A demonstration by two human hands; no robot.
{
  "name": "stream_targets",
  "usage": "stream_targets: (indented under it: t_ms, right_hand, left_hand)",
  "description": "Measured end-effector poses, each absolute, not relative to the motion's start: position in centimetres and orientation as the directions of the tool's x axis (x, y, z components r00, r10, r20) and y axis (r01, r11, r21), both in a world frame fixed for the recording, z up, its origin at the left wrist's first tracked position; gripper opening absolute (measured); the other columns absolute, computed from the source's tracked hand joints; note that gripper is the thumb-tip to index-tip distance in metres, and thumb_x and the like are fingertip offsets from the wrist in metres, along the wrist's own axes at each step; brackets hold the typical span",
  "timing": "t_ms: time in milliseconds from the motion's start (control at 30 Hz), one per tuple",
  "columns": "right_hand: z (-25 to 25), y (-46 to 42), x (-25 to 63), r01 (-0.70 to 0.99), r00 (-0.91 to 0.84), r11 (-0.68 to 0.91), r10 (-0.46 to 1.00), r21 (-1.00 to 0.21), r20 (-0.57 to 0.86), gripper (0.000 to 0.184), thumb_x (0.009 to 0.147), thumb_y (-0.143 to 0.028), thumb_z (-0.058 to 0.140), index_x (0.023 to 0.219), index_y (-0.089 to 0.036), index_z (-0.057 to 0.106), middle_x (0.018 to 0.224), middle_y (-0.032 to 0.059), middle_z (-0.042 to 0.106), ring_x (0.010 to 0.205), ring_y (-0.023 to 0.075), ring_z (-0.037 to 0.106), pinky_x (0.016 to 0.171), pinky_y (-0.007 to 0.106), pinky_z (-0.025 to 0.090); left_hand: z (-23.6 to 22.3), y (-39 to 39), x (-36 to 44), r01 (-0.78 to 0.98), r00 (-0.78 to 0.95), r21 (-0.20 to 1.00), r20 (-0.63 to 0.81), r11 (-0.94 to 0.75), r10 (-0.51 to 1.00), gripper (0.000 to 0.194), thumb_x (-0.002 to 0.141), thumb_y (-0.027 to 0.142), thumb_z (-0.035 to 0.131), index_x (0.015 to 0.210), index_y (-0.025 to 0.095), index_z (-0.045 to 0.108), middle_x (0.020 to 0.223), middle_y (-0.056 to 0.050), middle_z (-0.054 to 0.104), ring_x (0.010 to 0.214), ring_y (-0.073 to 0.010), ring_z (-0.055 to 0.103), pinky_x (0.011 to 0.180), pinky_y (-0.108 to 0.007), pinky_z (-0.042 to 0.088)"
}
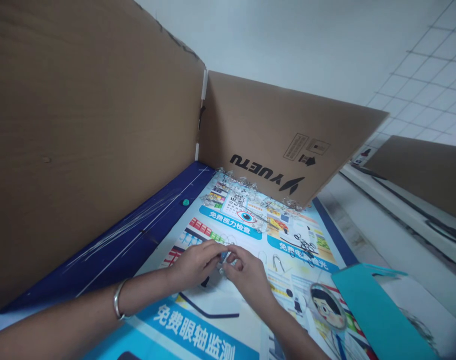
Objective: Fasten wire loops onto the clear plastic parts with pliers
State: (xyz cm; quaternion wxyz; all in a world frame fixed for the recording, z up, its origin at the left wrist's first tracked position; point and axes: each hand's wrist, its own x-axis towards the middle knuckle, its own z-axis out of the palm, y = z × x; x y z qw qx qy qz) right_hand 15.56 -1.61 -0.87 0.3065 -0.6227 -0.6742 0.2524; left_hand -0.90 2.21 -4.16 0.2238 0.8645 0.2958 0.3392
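My left hand [197,262], with a silver bangle [117,300] on its wrist, and my right hand [246,272] meet over the printed mat [220,300]. The fingertips of both are pinched round a small clear piece [223,257], perhaps a bead ornament. Its exact shape is mostly hidden by the fingers. Beyond the hands, clear beaded pieces [246,184] lie in a loose row along the mat's far edge. A bent metal piece [278,262] rests to the right of my right hand, and dark looped pieces [306,244] sit farther back.
Tall cardboard panels stand at the left [100,110] and at the back [265,115]. Thin clear strands [122,227] and a small green object [185,202] lie on the blue border. A teal box [381,312], holding something pale, stands at the right.
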Motion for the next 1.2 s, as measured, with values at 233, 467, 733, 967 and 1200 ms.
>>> stream_targets:
  t_ms: [233,467,733,967,1200]
  right_hand:
    - [-1.5,-1.5,15.8,0.645,-0.033,0.059,0.998,-0.762,0.05,0.031,0.067,-0.018,0.052,0.096,-0.022,0.061,0.071,-0.003,0.061,0.054,0.0109,0.054,0.053,0.022,0.042]
    - [-1.7,-1.4,15.6,0.576,-0.028,0.04,0.999,-0.817,0.029,0.031,0.066,-0.019,0.053,0.096,-0.02,0.061,0.072,-0.0018,0.061,0.056,0.011,0.056,0.053,0.021,0.043]
    - [-1.7,-1.6,15.5,0.551,-0.026,0.07,0.997,-0.832,0.067,0.039,0.068,-0.021,0.055,0.106,-0.022,0.057,0.072,-0.0026,0.062,0.056,0.0108,0.054,0.057,0.023,0.044]
    - [-1.9,-1.6,15.7,0.589,-0.088,0.176,0.984,-0.789,0.153,0.033,0.068,-0.017,0.053,0.098,-0.022,0.063,0.075,-0.0013,0.061,0.056,0.0096,0.052,0.057,0.022,0.044]
    - [-1.7,-1.6,16.1,0.648,-0.147,0.253,0.967,-0.718,0.208,0.032,0.067,-0.012,0.052,0.095,-0.023,0.063,0.077,-0.0011,0.061,0.063,0.0111,0.053,0.062,0.022,0.044]
  left_hand:
    - [-4.3,2.1,-0.8,0.419,0.552,0.603,0.425,-0.679,0.718,0.018,0.08,0.008,0.045,0.091,0.02,0.054,0.082,0.0,0.061,0.075,-0.0133,0.057,0.066,-0.022,0.043]
    - [-3.9,1.9,-0.7,0.396,0.521,0.642,0.431,-0.656,0.737,0.012,0.079,0.009,0.047,0.082,0.018,0.054,0.075,0.001,0.06,0.069,-0.0119,0.055,0.061,-0.02,0.04]
    - [-3.6,1.7,-0.3,0.389,0.454,0.711,0.405,-0.586,0.794,0.014,0.073,0.005,0.048,0.078,0.018,0.052,0.07,0.002,0.058,0.066,-0.0114,0.055,0.06,-0.02,0.04]
    - [-3.7,1.8,-0.4,0.363,0.442,0.739,0.4,-0.567,0.803,0.013,0.075,0.008,0.049,0.082,0.018,0.054,0.072,0.002,0.06,0.066,-0.011,0.056,0.06,-0.021,0.041]
    - [-3.7,1.7,-0.5,0.328,0.421,0.748,0.43,-0.576,0.798,0.008,0.076,0.011,0.051,0.079,0.017,0.054,0.07,0.003,0.058,0.064,-0.0099,0.054,0.06,-0.02,0.041]
